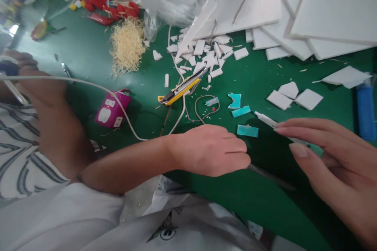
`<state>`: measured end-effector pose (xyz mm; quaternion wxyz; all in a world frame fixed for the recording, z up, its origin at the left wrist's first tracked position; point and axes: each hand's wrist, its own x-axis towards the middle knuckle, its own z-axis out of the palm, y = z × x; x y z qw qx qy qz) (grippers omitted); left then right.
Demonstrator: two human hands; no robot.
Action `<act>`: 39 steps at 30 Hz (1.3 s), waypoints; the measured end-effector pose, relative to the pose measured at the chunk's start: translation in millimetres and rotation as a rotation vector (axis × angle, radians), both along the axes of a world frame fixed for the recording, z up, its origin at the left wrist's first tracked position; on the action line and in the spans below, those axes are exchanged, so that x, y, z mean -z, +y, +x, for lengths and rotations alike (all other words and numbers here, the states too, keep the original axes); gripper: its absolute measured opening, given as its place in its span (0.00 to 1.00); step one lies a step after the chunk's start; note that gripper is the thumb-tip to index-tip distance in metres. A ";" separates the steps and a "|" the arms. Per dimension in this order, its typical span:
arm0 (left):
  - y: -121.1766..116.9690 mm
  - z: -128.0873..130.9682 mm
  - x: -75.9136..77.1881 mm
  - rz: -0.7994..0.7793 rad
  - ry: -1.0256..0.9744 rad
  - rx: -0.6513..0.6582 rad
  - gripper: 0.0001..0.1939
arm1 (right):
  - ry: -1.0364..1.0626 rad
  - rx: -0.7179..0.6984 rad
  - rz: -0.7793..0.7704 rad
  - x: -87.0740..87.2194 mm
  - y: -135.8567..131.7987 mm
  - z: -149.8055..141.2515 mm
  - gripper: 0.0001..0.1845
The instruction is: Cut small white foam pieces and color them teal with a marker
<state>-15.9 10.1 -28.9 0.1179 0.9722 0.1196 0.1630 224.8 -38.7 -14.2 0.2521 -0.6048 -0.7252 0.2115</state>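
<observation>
My left hand [210, 151] is closed in a fist, knuckles up, over the near part of the table. From it a thin dark stick-like thing [271, 176], blurred, points to the right. My right hand [332, 157] reaches in from the right edge with its fingers and thumb around a slim white piece with a narrow tip [264, 119]. Fingers hide part of this piece, so its kind is unclear. Just left of its tip lie small turquoise pieces, a flat rectangle [247, 131], a strip [240, 111] and a notched one [235, 101].
A yellow utility knife [182, 86] lies by white foam scraps [206, 53]. Foam sheets [332, 4] are stacked back right, near a blue object [366, 110]. A white cable [100, 85] crosses to a purple power box [112, 108]. Another person's arm [55, 121] is at left.
</observation>
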 end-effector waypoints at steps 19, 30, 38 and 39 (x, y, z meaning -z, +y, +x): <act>-1.4 3.3 4.1 0.028 0.066 -0.095 0.16 | -0.099 -0.420 0.352 7.9 10.0 -2.9 0.07; -5.2 9.9 4.7 0.109 0.051 -0.185 0.15 | -0.276 -0.465 0.345 16.2 7.7 -10.2 0.16; -4.9 4.1 1.1 0.018 -0.026 -0.301 0.20 | -0.244 -0.395 0.383 11.5 3.2 -8.8 0.09; -5.4 3.7 1.6 0.001 -0.034 -0.310 0.21 | -0.241 -0.393 0.382 11.2 2.8 -8.9 0.08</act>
